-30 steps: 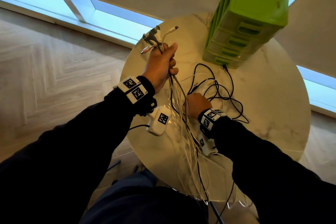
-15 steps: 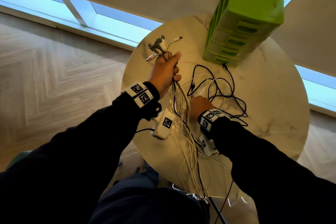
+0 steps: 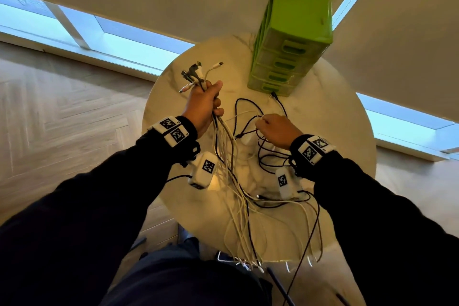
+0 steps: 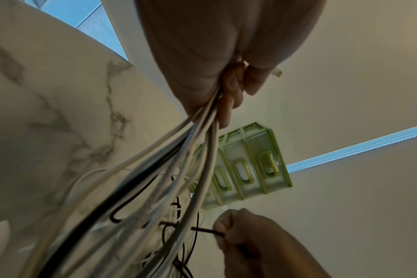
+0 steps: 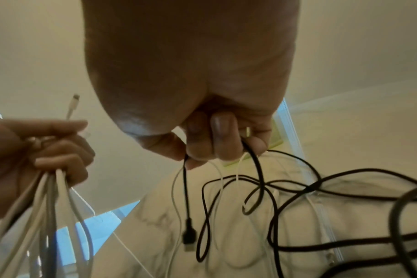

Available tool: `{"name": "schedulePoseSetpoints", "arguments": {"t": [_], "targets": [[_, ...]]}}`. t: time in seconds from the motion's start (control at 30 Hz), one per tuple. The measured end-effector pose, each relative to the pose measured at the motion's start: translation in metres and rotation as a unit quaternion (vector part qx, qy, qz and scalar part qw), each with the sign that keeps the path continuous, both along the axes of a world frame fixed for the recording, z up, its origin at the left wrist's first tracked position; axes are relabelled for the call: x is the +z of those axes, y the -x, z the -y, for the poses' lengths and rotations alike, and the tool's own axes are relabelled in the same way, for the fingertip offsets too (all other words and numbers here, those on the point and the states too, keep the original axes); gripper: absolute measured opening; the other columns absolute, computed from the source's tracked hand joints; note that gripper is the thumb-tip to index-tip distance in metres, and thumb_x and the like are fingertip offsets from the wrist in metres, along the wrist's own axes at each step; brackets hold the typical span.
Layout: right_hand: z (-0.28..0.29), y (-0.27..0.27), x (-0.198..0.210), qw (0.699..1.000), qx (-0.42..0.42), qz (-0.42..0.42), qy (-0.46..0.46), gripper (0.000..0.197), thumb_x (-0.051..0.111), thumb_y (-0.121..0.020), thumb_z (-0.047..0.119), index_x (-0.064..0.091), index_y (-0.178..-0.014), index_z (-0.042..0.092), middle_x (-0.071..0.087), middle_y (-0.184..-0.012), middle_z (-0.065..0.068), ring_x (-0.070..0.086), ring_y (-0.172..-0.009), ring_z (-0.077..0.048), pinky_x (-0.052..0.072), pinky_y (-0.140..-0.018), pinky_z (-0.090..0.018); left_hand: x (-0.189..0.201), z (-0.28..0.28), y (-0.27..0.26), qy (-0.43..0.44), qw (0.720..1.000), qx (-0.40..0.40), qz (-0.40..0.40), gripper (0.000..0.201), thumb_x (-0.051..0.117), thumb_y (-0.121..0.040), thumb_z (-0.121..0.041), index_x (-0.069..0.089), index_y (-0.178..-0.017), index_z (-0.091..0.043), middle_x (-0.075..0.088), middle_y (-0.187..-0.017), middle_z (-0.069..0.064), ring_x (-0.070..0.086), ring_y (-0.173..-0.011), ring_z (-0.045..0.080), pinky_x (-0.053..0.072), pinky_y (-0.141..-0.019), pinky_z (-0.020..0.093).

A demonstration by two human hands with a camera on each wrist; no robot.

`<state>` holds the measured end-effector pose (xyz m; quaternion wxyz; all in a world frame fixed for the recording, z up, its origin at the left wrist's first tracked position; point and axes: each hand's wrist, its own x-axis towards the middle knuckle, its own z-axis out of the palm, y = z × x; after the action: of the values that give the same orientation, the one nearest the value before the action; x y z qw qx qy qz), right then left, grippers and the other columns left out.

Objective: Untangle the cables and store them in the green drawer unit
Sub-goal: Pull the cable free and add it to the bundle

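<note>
My left hand (image 3: 207,104) is raised over the round marble table (image 3: 330,136) and grips a bundle of white and black cables (image 3: 228,156) near their plug ends (image 3: 198,74); the strands hang down past the table's front edge. My right hand (image 3: 273,128) is lifted to the right of it and pinches black and white cables (image 5: 226,178) whose tangled loops (image 3: 270,159) trail onto the tabletop. A black plug (image 5: 188,237) dangles below the right fingers (image 5: 221,135). The green drawer unit (image 3: 293,40) stands at the table's far edge, its drawers closed.
The table stands beside low windows (image 3: 129,45) and pale blinds, with herringbone wood floor (image 3: 62,117) to the left. Cable ends hang over the near edge (image 3: 248,261) by my legs. Bare marble lies to the right of the tangle.
My right hand has lifted off the table and moved right, pulling black and white cables up with it. My left hand still holds the bundle upright and has shifted little.
</note>
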<state>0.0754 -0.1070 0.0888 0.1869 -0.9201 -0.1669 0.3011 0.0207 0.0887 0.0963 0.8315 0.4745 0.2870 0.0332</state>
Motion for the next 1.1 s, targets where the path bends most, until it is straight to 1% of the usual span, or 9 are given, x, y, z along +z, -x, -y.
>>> {"name": "schedulePoseSetpoints", "arguments": {"t": [0.1, 0.23, 0.33, 0.4, 0.5, 0.6, 0.7, 0.93, 1.1], "targets": [[0.014, 0.002, 0.011, 0.995, -0.03, 0.058, -0.078, 0.036, 0.041, -0.1, 0.027, 0.055, -0.082, -0.001, 0.059, -0.083, -0.017, 0.053, -0.079, -0.03, 0.039, -0.07, -0.04, 0.0, 0.004, 0.0, 0.004, 1.0, -0.005, 0.001, 0.037, 0.052, -0.103, -0.013, 0.034, -0.072, -0.024, 0.027, -0.062, -0.006, 0.026, -0.046, 0.007, 0.025, -0.046, 0.022], [0.029, 0.013, 0.022, 0.942, -0.124, 0.002, -0.313, 0.02, 0.037, -0.098, 0.018, 0.045, -0.079, 0.014, 0.043, -0.067, 0.0, 0.036, -0.059, -0.014, 0.031, -0.056, -0.031, -0.001, 0.012, 0.001, 0.009, 1.0, -0.009, -0.005, 0.036, 0.05, -0.099, -0.003, 0.036, -0.071, -0.022, 0.032, -0.059, -0.007, 0.027, -0.047, 0.007, 0.024, -0.048, 0.024], [0.029, 0.027, 0.038, 0.916, -0.121, -0.001, -0.382, 0.019, 0.032, -0.101, 0.006, 0.037, -0.086, 0.017, 0.033, -0.07, 0.0, 0.03, -0.059, -0.01, 0.03, -0.054, -0.022, 0.002, 0.021, 0.004, 0.032, 0.999, -0.021, 0.018, 0.043, 0.048, -0.095, 0.0, 0.046, -0.057, -0.022, 0.032, -0.056, -0.008, 0.027, -0.051, 0.008, 0.026, -0.05, 0.025], [0.023, 0.038, 0.047, 0.925, -0.063, 0.022, -0.374, 0.016, 0.032, -0.103, 0.004, 0.036, -0.091, 0.014, 0.034, -0.071, -0.001, 0.031, -0.059, -0.01, 0.031, -0.054, -0.023, 0.005, 0.028, 0.005, 0.069, 0.996, -0.033, 0.043, 0.047, 0.052, -0.095, -0.005, 0.055, -0.051, -0.024, 0.033, -0.056, -0.009, 0.028, -0.051, 0.007, 0.027, -0.051, 0.026], [0.016, 0.051, 0.05, 0.941, 0.009, 0.064, -0.333, 0.008, 0.033, -0.104, 0.008, 0.038, -0.097, 0.008, 0.04, -0.07, -0.006, 0.034, -0.058, -0.012, 0.032, -0.055, -0.03, 0.013, 0.041, 0.008, 0.113, 0.989, -0.057, 0.08, 0.027, 0.066, -0.092, -0.024, 0.06, -0.066, -0.028, 0.035, -0.059, -0.01, 0.031, -0.051, 0.006, 0.026, -0.053, 0.026], [0.014, 0.055, 0.045, 0.955, 0.047, 0.087, -0.279, 0.006, 0.035, -0.104, 0.014, 0.037, -0.1, 0.011, 0.045, -0.069, -0.003, 0.037, -0.054, -0.01, 0.033, -0.055, -0.037, 0.02, 0.052, 0.011, 0.079, 0.989, -0.083, 0.092, 0.021, 0.069, -0.091, -0.036, 0.066, -0.071, -0.031, 0.034, -0.064, -0.008, 0.031, -0.054, 0.007, 0.027, -0.053, 0.026], [0.014, 0.056, 0.041, 0.961, 0.075, 0.098, -0.248, 0.007, 0.036, -0.105, 0.017, 0.035, -0.101, 0.011, 0.045, -0.069, 0.002, 0.043, -0.054, -0.006, 0.03, -0.052, -0.028, 0.026, 0.061, 0.011, -0.005, 0.992, -0.103, 0.072, 0.026, 0.059, -0.098, -0.041, 0.052, -0.08, -0.025, 0.034, -0.066, -0.006, 0.031, -0.057, 0.008, 0.029, -0.053, 0.026], [0.025, 0.059, 0.027, 0.944, 0.107, 0.154, -0.271, 0.026, 0.034, -0.108, 0.031, 0.046, -0.092, 0.014, 0.049, -0.062, -0.003, 0.043, -0.053, -0.018, 0.032, -0.056, -0.029, 0.03, 0.062, -0.001, -0.083, 0.991, -0.073, 0.079, 0.034, 0.036, -0.105, -0.049, 0.037, -0.083, -0.023, 0.033, -0.065, -0.008, 0.035, -0.054, 0.005, 0.029, -0.053, 0.025], [0.061, 0.057, -0.005, 0.963, 0.124, 0.182, -0.153, 0.029, 0.027, -0.107, 0.038, 0.044, -0.089, 0.023, 0.043, -0.06, 0.008, 0.04, -0.055, -0.011, 0.035, -0.08, -0.036, 0.059, 0.035, -0.016, -0.034, 0.993, 0.023, 0.113, 0.036, 0.037, -0.105, -0.048, 0.04, -0.08, -0.021, 0.039, -0.06, -0.006, 0.045, -0.051, 0.01, 0.045, -0.052, 0.027]]}}
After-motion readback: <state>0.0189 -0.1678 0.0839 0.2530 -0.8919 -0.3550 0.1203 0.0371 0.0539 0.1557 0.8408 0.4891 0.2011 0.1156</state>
